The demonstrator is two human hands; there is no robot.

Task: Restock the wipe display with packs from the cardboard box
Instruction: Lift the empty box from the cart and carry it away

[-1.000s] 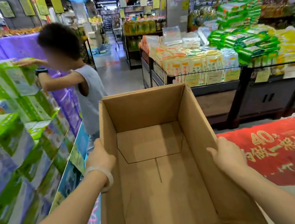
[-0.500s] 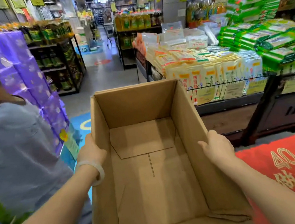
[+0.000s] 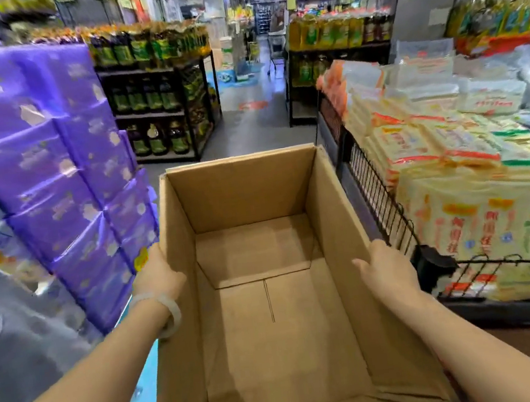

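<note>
**Empty box carried down a shop aisle, one hand on each side**

So the person has the cardboard box (image 3: pixel 269 300) held out in front at about waist height, open top facing the camera. Nothing in it, just the bare bottom flaps with the seam showing.

The left hand (image 3: pixel 157 275) is on the outside of the left wall, up near the rim, fingers wrapped over the edge so it's properly gripping the cardboard. There's a pale bangle (image 3: pixel 170 312) on that wrist. The right hand (image 3: pixel 387 269) is on the right wall, thumb lying along the inner face and the rest of the fingers going over the outside, so that wall is pinched between thumb and fingers. The fingertips on both hands are hidden behind the cardboard.

Just left of the box is a tall stack of purple packs (image 3: pixel 53 176), nearly touching the left hand. On the right is a wire-fronted display bin (image 3: pixel 381 206) piled with yellow and white packs (image 3: pixel 479 218), its corner close to the right hand. Further back, dark shelves of bottles (image 3: pixel 158 103) stand on either side of the grey aisle floor (image 3: pixel 254 128). The whole background is a bit motion-blurred, so labels aren't readable.
</note>
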